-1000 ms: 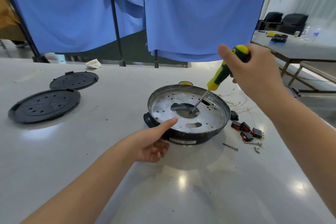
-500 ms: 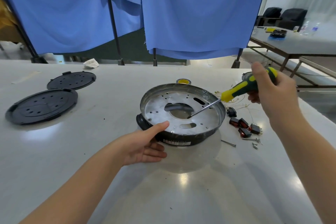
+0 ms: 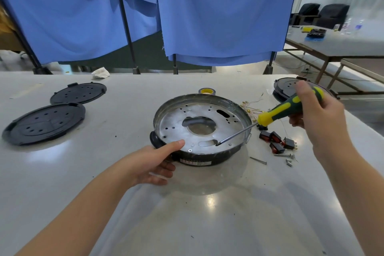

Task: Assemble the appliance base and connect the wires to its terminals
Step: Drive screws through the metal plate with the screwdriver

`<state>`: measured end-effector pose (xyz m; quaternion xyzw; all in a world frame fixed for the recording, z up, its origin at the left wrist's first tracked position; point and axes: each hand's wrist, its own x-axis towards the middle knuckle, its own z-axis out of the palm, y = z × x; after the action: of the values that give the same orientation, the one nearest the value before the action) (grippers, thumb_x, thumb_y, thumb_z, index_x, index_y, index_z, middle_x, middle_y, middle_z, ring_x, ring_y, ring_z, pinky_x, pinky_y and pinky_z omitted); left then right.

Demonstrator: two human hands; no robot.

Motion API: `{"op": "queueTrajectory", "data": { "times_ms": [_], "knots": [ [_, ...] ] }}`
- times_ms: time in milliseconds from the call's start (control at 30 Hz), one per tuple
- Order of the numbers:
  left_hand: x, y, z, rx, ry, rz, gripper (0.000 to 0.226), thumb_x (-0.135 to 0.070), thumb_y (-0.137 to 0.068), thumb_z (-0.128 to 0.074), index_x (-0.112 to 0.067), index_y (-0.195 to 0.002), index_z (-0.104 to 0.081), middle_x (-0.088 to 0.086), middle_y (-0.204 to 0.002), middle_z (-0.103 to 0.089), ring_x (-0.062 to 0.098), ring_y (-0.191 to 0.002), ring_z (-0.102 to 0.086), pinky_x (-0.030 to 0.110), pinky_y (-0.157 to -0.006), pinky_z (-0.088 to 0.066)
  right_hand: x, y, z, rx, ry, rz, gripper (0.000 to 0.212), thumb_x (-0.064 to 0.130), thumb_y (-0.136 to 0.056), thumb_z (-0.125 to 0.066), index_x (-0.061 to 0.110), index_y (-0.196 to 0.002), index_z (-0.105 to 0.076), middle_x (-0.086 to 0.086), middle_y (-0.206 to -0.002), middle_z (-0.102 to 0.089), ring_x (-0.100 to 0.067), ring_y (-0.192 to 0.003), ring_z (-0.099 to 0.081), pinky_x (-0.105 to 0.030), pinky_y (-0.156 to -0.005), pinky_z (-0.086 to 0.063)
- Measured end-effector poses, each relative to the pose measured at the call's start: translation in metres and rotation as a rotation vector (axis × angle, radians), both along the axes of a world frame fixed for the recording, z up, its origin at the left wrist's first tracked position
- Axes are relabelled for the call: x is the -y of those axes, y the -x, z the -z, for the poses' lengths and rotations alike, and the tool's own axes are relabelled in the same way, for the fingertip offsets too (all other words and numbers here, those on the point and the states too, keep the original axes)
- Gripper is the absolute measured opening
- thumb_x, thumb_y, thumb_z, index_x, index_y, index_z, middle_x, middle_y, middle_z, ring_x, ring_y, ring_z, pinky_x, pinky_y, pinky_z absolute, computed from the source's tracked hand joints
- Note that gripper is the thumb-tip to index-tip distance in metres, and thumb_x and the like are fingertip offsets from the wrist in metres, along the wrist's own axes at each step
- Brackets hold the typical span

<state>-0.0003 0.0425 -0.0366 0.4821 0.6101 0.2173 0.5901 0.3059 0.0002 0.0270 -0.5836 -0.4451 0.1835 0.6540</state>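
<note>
Appliance base point(image 3: 202, 127): round metal pan, open side up, at the table's point(image 3: 207, 224) centre. Our left hand point(image 3: 153, 164) grips its near-left rim, thumb over the edge, fingers curled beneath. Our right hand point(image 3: 318, 114) clamps the screwdriver point(image 3: 278, 113) handle just beyond the base's right rim; the shaft slants across that rim, tip on the plate near a slot. Just under that grip: switches point(image 3: 276, 141), screws point(image 3: 288, 159), wires point(image 3: 252, 108). Bare table lies nearer us.

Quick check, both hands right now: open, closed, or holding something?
Left hand: grips the near rim of the appliance base, thumb on top.
Right hand: holds the screwdriver by its handle.
</note>
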Motion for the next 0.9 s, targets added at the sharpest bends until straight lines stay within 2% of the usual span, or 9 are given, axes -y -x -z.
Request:
{"op": "queueTrajectory", "data": {
  "times_ms": [200,267,333,433,533,633,733,800,900],
  "knots": [
    [-0.008,0.012,0.0,-0.08,-0.056,-0.087,0.046,-0.048,-0.08,-0.071,-0.006,-0.101,-0.067,0.012,-0.094,-0.073,0.022,-0.079,-0.07,0.029,-0.056,-0.057,-0.001,0.002,0.002,-0.028,-0.007,0.007,0.031,0.047,-0.091,-0.055,0.022,-0.073,-0.057,-0.002,-0.065,-0.06,-0.003,-0.047,-0.054,-0.017,-0.047,-0.048],
    [-0.012,0.019,-0.001,-0.063,-0.059,-0.092,0.039,-0.039,-0.082,-0.071,-0.005,-0.1,-0.068,0.012,-0.094,-0.073,0.021,-0.077,-0.069,0.029,-0.057,-0.058,-0.002,0.003,0.004,-0.046,-0.005,0.009,0.032,0.048,-0.091,-0.055,0.021,-0.073,-0.056,-0.002,-0.065,-0.06,-0.004,-0.047,-0.054,-0.021,-0.05,-0.048],
    [-0.016,0.027,-0.001,-0.028,-0.052,-0.089,0.034,-0.034,-0.074,-0.075,-0.007,-0.094,-0.07,0.012,-0.09,-0.073,0.02,-0.071,-0.069,0.031,-0.06,-0.058,-0.003,0.003,0.006,-0.082,-0.004,0.016,0.033,0.049,-0.089,-0.055,0.021,-0.073,-0.057,-0.001,-0.064,-0.06,-0.004,-0.047,-0.055,-0.022,-0.051,-0.048],
    [-0.024,0.039,-0.001,0.001,-0.043,-0.056,0.037,-0.033,-0.061,-0.068,-0.008,-0.089,-0.071,0.01,-0.083,-0.073,0.021,-0.069,-0.07,0.033,-0.064,-0.059,-0.006,0.0,0.011,-0.157,0.02,0.028,0.032,0.049,-0.09,-0.056,0.021,-0.076,-0.059,0.001,-0.065,-0.062,-0.006,-0.048,-0.058,-0.023,-0.052,-0.05],
    [-0.031,0.045,0.0,0.012,-0.035,-0.016,0.031,-0.029,-0.068,-0.065,-0.007,-0.089,-0.069,0.007,-0.078,-0.071,0.021,-0.068,-0.069,0.036,-0.067,-0.059,-0.009,-0.005,0.017,-0.255,0.059,0.022,0.032,0.05,-0.09,-0.055,0.019,-0.081,-0.06,0.0,-0.071,-0.064,-0.009,-0.051,-0.059,-0.024,-0.053,-0.05],
    [-0.037,0.045,-0.001,0.035,-0.031,0.009,0.027,-0.031,-0.065,-0.063,-0.009,-0.081,-0.062,0.005,-0.068,-0.062,0.022,-0.06,-0.062,0.033,-0.056,-0.053,-0.011,-0.011,0.026,-0.348,0.101,0.031,0.032,0.051,-0.089,-0.055,0.02,-0.084,-0.059,-0.001,-0.073,-0.064,-0.013,-0.057,-0.059,-0.028,-0.059,-0.051],
    [-0.045,0.04,0.002,0.029,-0.052,-0.02,0.024,-0.034,-0.081,-0.062,-0.011,-0.078,-0.056,0.002,-0.061,-0.054,0.02,-0.051,-0.052,0.028,-0.049,-0.041,-0.009,-0.018,0.036,-0.447,0.118,0.035,0.031,0.051,-0.09,-0.055,0.021,-0.084,-0.057,0.001,-0.072,-0.063,-0.013,-0.058,-0.057,-0.028,-0.059,-0.049],
    [-0.05,0.037,0.003,-0.006,-0.103,-0.089,0.034,-0.041,-0.091,-0.056,-0.011,-0.075,-0.059,0.001,-0.057,-0.056,0.019,-0.047,-0.046,0.028,-0.048,-0.036,-0.007,-0.025,0.042,-0.501,0.123,0.045,0.031,0.051,-0.09,-0.055,0.021,-0.084,-0.056,0.0,-0.072,-0.061,-0.013,-0.058,-0.056,-0.026,-0.054,-0.049],
    [-0.053,0.032,0.006,-0.049,-0.229,-0.259,0.038,-0.045,-0.093,-0.053,-0.01,-0.089,-0.067,0.003,-0.076,-0.064,0.02,-0.057,-0.045,0.028,-0.054,-0.038,-0.005,-0.035,0.051,-0.58,0.129,0.061,0.031,0.051,-0.09,-0.055,0.021,-0.083,-0.055,0.0,-0.072,-0.059,-0.013,-0.059,-0.055,-0.024,-0.053,-0.049]
  ]
}}
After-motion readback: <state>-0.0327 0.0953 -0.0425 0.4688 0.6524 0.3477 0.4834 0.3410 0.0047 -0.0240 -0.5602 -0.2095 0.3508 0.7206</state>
